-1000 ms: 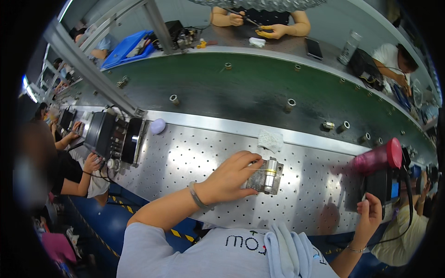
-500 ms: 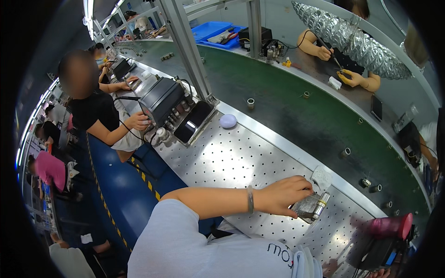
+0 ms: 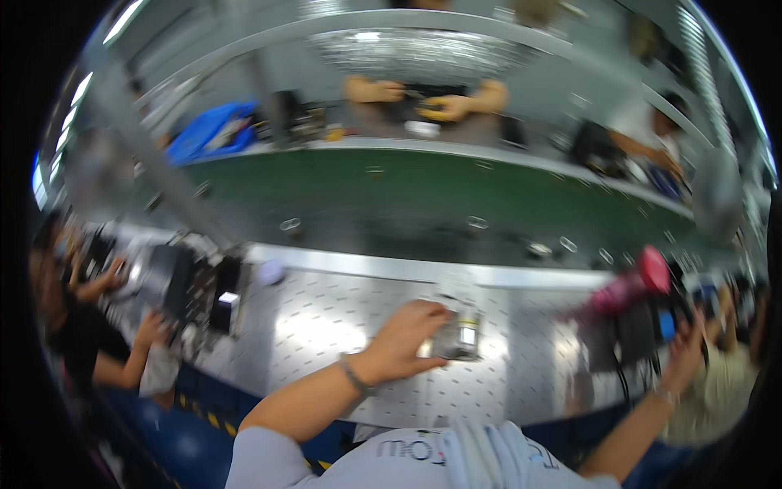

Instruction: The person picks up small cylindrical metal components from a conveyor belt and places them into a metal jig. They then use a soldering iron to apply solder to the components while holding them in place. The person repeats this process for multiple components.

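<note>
My left hand (image 3: 405,338) rests on the perforated metal bench top (image 3: 322,314), thumb and fingers closed around the near side of a small metal fixture (image 3: 446,342). On that fixture lies a short silver cylinder (image 3: 467,330) with a pale yellowish band. A whitish crumpled pad (image 3: 456,285) sits just beyond it. Far to the right, my right hand (image 3: 684,354) is raised beside a black box-shaped device (image 3: 635,326) with a blue part. Motion smears its fingers, and whether it holds the dark thing next to it is unclear.
A pink-red cylinder (image 3: 631,281) sticks up by the black device. Past the bench's metal edge runs a green conveyor belt (image 3: 350,191) carrying several small metal rings. A lilac oval object (image 3: 270,272) lies at left, near a phone (image 3: 228,293). Co-workers sit left, right and opposite.
The view has swung to the right and is blurred. My right arm and hand have come into sight at the right. My left hand stays at the fixture.
</note>
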Action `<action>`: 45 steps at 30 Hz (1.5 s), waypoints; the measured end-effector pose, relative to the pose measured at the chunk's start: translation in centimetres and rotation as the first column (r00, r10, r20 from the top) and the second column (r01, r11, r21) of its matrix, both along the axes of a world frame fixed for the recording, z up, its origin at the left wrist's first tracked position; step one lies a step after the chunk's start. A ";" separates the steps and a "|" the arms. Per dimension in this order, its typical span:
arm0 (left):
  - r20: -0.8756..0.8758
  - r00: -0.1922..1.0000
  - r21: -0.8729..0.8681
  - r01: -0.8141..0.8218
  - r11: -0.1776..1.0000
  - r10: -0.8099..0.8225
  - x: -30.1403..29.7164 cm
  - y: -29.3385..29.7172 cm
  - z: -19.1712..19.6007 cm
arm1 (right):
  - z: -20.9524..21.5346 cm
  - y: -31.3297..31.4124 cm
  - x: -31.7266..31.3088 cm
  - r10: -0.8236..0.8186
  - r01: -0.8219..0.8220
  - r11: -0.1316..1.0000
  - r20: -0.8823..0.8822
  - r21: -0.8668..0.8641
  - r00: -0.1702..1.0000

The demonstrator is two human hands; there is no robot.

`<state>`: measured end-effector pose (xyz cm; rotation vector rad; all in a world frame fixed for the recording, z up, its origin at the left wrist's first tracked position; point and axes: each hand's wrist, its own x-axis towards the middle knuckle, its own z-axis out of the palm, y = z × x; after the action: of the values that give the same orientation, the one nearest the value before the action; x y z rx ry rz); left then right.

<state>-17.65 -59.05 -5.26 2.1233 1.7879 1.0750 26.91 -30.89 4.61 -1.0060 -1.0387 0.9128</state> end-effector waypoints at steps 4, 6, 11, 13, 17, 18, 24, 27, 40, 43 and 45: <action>-0.084 0.993 -0.047 -0.090 0.995 0.086 -0.4 -1.1 0.4 | 0.1 0.0 -5.6 -0.046 0.048 0.999 0.073 -0.018 0.996; -0.079 0.988 -0.045 -0.134 0.990 0.131 -0.4 -1.6 0.1 | 0.6 -0.3 -7.3 -0.056 0.054 0.998 0.099 0.026 0.993; -0.099 0.983 -0.066 -0.163 0.984 0.156 1.2 -0.6 0.1 | 2.2 -6.1 -2.8 -0.272 0.223 0.935 0.154 0.276 0.950; -0.103 0.983 -0.047 -0.154 0.987 0.149 0.7 -0.8 0.1 | 3.1 -9.4 -2.2 -0.280 0.253 0.925 0.060 0.285 0.958; -0.072 0.986 0.016 -0.148 0.989 0.149 -0.1 -1.5 -0.8 | 3.7 -12.5 -3.3 0.009 0.084 0.926 -0.246 0.369 0.969; -0.089 0.988 0.004 -0.129 0.992 0.128 0.2 -1.0 -0.6 | 3.9 -12.8 -3.4 0.034 0.068 0.926 -0.261 0.371 0.965; -0.097 0.987 0.011 -0.126 0.992 0.126 0.9 -0.9 0.3 | 4.7 -13.9 -5.5 0.273 -0.206 0.852 -0.073 0.481 0.959; -0.079 0.988 -0.011 -0.135 0.991 0.134 1.2 -0.4 0.9 | 4.9 -13.8 -6.8 0.342 -0.288 0.821 -0.022 0.493 0.939; -0.009 0.993 -0.021 -0.118 0.993 0.118 0.4 -0.2 0.6 | 1.9 -10.2 -17.7 0.753 -0.624 0.654 -0.298 0.427 0.586; 0.033 0.997 -0.015 -0.074 0.997 0.075 0.4 0.2 0.3 | 0.8 -8.9 -20.2 0.659 -0.555 0.687 -0.082 0.469 0.747; 0.096 0.994 -0.029 -0.044 0.999 0.047 -0.5 -0.1 0.3 | -0.2 -8.3 -23.0 0.307 -0.368 0.723 0.206 0.585 0.929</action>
<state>-18.13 -59.15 -4.98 1.9886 1.8037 1.1374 3.94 -39.21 4.41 -0.3034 -1.5117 0.7320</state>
